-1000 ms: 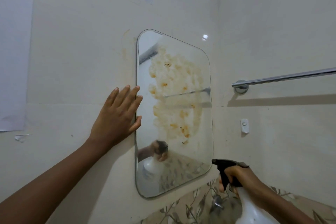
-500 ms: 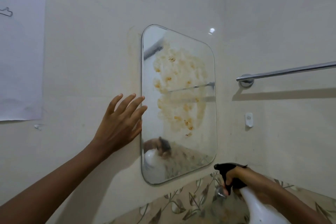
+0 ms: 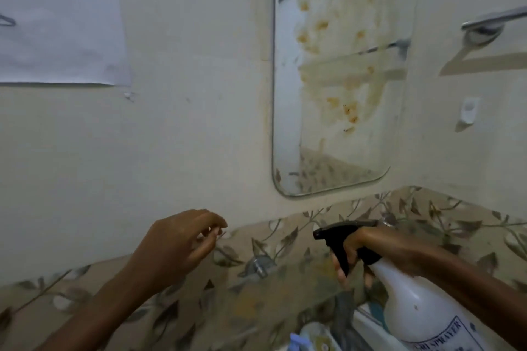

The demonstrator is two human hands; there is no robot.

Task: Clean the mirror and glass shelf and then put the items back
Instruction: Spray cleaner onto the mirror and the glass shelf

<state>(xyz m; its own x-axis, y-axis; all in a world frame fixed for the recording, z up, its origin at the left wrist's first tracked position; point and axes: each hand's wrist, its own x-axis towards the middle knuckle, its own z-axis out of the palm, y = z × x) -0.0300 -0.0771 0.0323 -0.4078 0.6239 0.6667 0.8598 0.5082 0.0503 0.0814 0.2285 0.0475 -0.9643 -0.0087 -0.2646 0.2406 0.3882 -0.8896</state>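
At lower right the right hand (image 3: 379, 248) grips a spray bottle (image 3: 422, 305) below the stained mirror (image 3: 342, 80), while the left hand (image 3: 176, 245) hangs loosely curled and empty at lower centre.

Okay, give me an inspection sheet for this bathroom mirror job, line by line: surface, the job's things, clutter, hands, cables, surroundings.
Surface: mirror on the wall, streaked with yellow-brown stains across its middle; not yet wiped.
Job's things: white spray bottle with a black trigger head, nozzle pointing left. The glass shelf cannot be made out.
Clutter: blurred items at the bottom edge, too unclear to name.
Hands: left hand off the wall, fingers loosely curled, holding nothing; right hand wrapped around the bottle's neck, fingers at the trigger.
Cables: nothing seen.
Surroundings: towel bar on the right wall, small white hook below it, sheet of paper at upper left, leaf-pattern tile band below the mirror.
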